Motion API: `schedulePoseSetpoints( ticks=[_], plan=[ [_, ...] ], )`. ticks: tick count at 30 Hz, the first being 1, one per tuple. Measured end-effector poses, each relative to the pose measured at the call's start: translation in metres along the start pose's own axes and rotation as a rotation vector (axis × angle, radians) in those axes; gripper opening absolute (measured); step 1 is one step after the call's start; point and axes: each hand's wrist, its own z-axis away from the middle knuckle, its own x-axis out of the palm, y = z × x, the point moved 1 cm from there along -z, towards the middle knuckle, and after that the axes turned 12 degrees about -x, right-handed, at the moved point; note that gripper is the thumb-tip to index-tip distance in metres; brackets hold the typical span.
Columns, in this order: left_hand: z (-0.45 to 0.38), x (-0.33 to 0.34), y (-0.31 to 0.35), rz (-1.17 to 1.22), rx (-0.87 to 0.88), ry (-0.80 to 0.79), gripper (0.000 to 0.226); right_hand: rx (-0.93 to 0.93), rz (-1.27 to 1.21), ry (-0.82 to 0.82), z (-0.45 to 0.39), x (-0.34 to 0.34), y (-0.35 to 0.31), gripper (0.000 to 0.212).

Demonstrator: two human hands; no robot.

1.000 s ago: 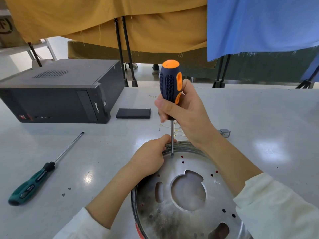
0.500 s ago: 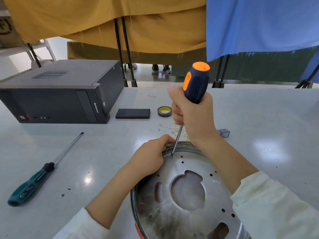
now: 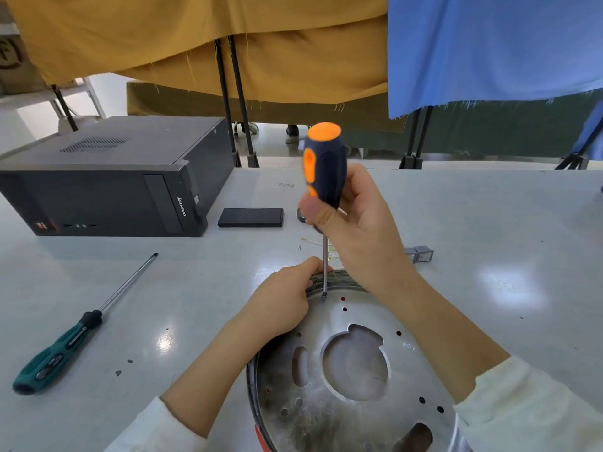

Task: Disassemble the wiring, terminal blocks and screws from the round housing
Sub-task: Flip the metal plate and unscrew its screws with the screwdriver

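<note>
Head view looks down on a pale grey tabletop (image 3: 489, 223) that fills most of the scene, with mustard and blue cloths hanging beyond its far edge. At far left lies a black computer tower (image 3: 107, 177) on its side. The round housing (image 3: 355, 370), a shiny metal disc with a large centre opening, a slot and many small holes, sits at the near centre, part of it cut off by the bottom edge. A green-handled screwdriver (image 3: 75, 334) lies at near left, its shaft pointing to the far right, well apart from the housing. A flat black slab (image 3: 250, 217) rests just right of the tower.

The right hand (image 3: 355, 223) has its fingers wrapped round the handle of an orange and navy screwdriver (image 3: 324, 164), which stands nearly upright with its tip on a screw (image 3: 324, 295) at the housing's far rim. The left hand (image 3: 280, 305) grips that same far rim just left of the shaft, fingers curled over the edge. Thin wiring (image 3: 313, 242) lies loose on the tabletop just beyond the housing, and a small grey terminal block (image 3: 421, 254) sits to the right of the right wrist. A few dark specks lie on the tabletop near the green-handled tool.
</note>
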Motion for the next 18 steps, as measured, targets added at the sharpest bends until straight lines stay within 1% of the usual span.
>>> schedulePoseSetpoints(
  ticks=[3,7,9,10,11,13,15,16,18],
  plan=[
    [0.001,0.0,0.001,0.019,-0.004,-0.018,0.062,-0.022,0.065,0.127,0.003,-0.002,0.002,0.01],
    [0.001,-0.001,0.002,0.025,-0.002,-0.004,0.056,-0.018,0.094,0.292,-0.002,-0.005,0.004,0.021],
    [0.002,-0.001,0.002,0.027,-0.011,-0.006,0.058,0.03,0.108,0.37,-0.006,-0.006,0.005,0.025],
    [0.002,-0.001,0.001,0.024,-0.015,-0.008,0.059,0.054,0.073,0.385,-0.008,-0.006,0.006,0.029],
    [0.002,0.0,0.001,0.019,-0.016,-0.009,0.058,0.065,-0.002,0.357,-0.01,-0.008,0.006,0.033],
    [0.002,-0.001,0.001,0.014,-0.012,-0.008,0.057,0.066,-0.177,0.182,-0.014,-0.009,0.006,0.037],
    [0.002,-0.002,0.002,0.02,-0.01,-0.012,0.056,0.068,-0.27,0.031,-0.017,-0.01,0.005,0.037],
    [0.002,-0.002,0.002,0.026,-0.008,-0.012,0.055,0.072,-0.278,0.002,-0.018,-0.01,0.005,0.035],
    [0.002,-0.002,0.003,0.027,-0.005,-0.008,0.055,0.082,-0.231,0.017,-0.019,-0.014,0.006,0.031]
  ],
)
